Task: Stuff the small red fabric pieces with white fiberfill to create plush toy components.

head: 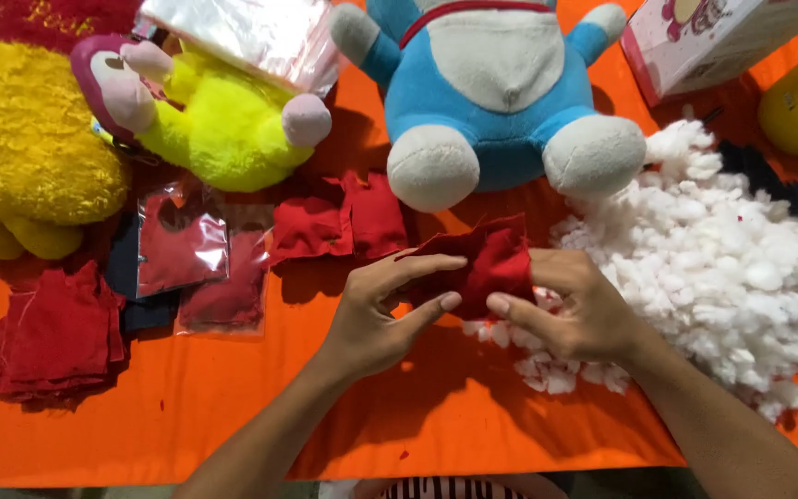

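Both my hands grip one red fabric pouch over the orange cloth. My left hand pinches its left side, thumb and fingers closed on the cloth. My right hand holds its right side, next to a big heap of white stuffing. Two finished red stuffed pieces lie just left of the pouch.
A blue and white plush toy sits at the back centre. A yellow-green and pink plush, a yellow plush, clear bags with red pieces, a stack of red fabric squares, a pink box.
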